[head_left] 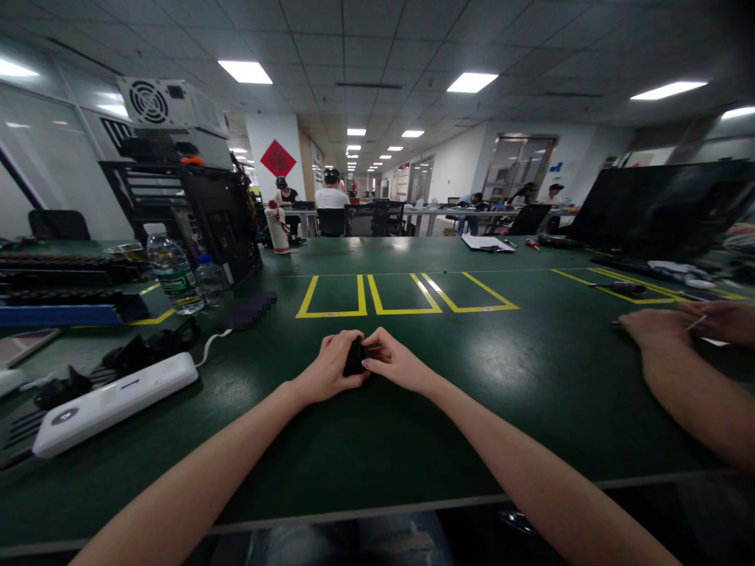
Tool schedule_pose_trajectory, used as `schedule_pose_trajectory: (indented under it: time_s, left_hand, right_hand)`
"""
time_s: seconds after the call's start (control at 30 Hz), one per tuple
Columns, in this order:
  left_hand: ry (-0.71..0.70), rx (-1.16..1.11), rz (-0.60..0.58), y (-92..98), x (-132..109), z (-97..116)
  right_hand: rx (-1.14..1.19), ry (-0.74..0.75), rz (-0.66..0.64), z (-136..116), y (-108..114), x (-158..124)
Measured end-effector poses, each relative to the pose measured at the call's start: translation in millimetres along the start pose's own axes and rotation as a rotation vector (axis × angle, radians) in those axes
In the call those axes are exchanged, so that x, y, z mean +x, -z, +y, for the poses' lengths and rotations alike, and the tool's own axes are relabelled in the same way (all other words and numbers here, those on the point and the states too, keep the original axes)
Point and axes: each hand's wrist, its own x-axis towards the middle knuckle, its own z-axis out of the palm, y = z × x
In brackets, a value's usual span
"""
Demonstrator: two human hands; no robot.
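Note:
A small black block-shaped object [355, 358] is between my two hands, just above or on the green tabletop [366, 440]. My left hand [331, 366] is wrapped round its left side, with the thumb along the near edge. At its right side, my right hand [392, 360] pinches with thumb and forefinger at the object's edge; whether something small is between those fingertips is hidden. What kind of thing the black object is cannot be made out. Beyond my hands, yellow tape outlines [406, 310] mark three open-sided boxes on the table.
To the left lie a white power strip [118, 402], black cables [147, 350], a water bottle [174, 271] and an open computer case [218, 212]. A co-worker's hands [666, 322] work at the right. Further back are a clipboard [487, 243] and a monitor [661, 208].

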Motion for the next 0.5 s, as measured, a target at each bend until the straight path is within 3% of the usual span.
schedule_pose_trajectory:
  time_s: [0.5]
  left_hand:
    - [-0.006,-0.005,0.002,-1.7,-0.2,-1.4]
  right_hand:
    - [0.007,-0.018,-0.034,5.1,1.4,1.6]
